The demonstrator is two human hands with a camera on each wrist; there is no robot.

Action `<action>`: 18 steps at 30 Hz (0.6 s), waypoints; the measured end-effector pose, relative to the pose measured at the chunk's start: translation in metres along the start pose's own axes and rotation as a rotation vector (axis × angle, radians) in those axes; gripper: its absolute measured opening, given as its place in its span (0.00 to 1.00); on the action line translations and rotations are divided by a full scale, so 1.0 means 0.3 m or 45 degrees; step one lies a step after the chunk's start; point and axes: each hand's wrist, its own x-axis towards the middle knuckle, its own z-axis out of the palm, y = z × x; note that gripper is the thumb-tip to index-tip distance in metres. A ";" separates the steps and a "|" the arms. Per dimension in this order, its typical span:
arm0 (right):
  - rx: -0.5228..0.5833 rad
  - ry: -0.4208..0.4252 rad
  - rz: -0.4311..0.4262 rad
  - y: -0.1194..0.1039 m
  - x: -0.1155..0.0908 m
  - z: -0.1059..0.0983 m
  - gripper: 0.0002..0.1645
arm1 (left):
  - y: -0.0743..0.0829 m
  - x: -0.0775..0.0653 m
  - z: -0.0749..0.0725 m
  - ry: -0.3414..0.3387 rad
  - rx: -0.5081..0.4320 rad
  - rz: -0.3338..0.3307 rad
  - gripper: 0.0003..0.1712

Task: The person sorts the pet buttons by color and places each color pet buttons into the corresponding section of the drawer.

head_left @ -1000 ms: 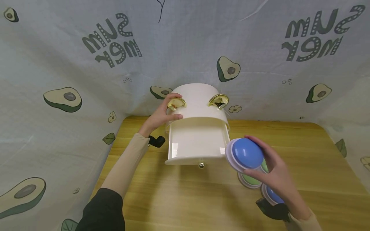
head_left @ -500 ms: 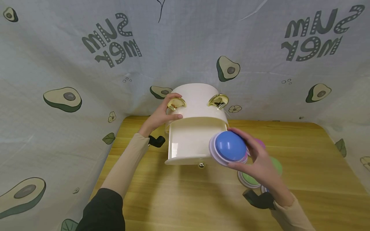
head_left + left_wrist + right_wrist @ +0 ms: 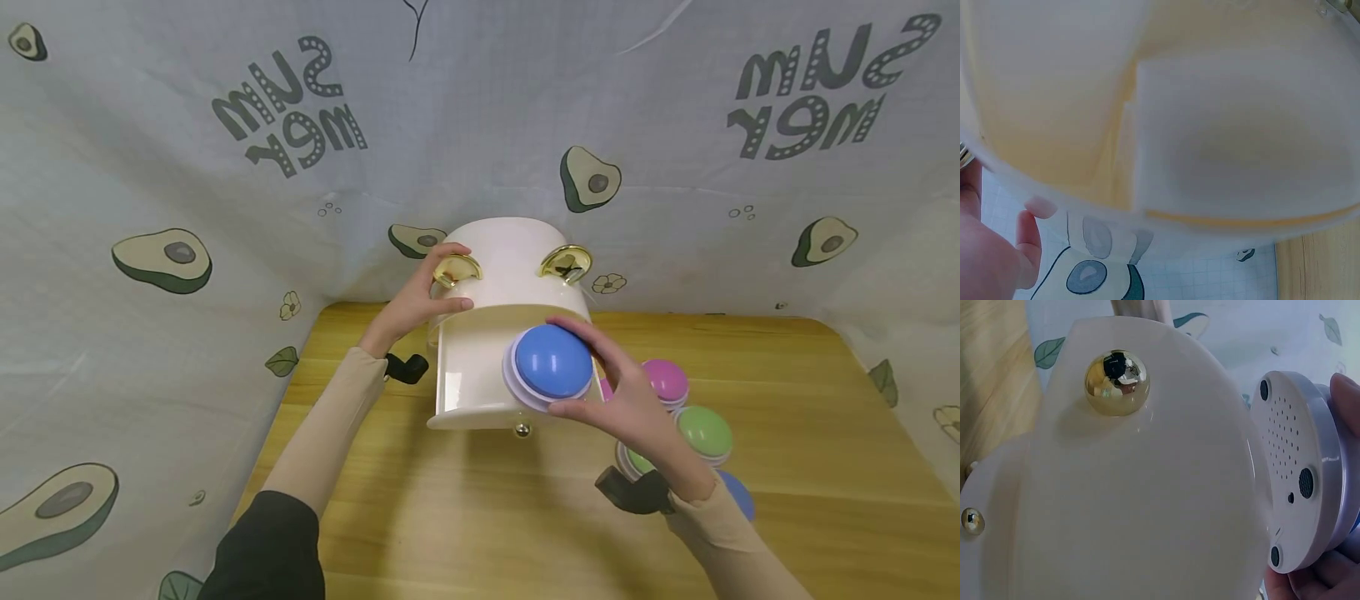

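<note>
A white rounded drawer box (image 3: 512, 262) with gold handles stands at the back of the table, its upper drawer (image 3: 468, 367) pulled out. My left hand (image 3: 412, 304) grips the box's left side, thumb on the front and fingers by the left gold handle (image 3: 457, 268). Over the drawer's right half, my right hand (image 3: 630, 404) holds a blue dome push button (image 3: 555, 361) by its pale lilac base. That button's underside (image 3: 1291, 456), with dark pads and small holes, faces the drawer front (image 3: 1147, 500) in the right wrist view.
To the right on the wooden table (image 3: 825, 417) lie more buttons: a pink one (image 3: 666, 381), a green one (image 3: 707, 432) and a blue one (image 3: 737, 493), others partly behind my right arm. A printed cloth (image 3: 480, 108) hangs behind. A gold knob (image 3: 522, 430) juts from the drawer front.
My right hand has carried the blue button leftward and slightly back, from beside the drawer to over it, uncovering the pink and green buttons. The left hand stays in place.
</note>
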 end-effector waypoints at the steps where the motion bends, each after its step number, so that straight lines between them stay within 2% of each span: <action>1: 0.002 -0.005 0.004 0.000 0.009 0.007 0.52 | 0.010 -0.003 0.001 0.000 0.007 -0.001 0.38; 10: -0.027 -0.035 0.058 -0.003 0.073 0.072 0.49 | 0.025 -0.006 0.001 0.001 0.027 0.001 0.38; 18: -0.061 -0.064 0.056 -0.011 0.119 0.116 0.49 | 0.025 -0.008 0.003 -0.006 0.023 0.007 0.38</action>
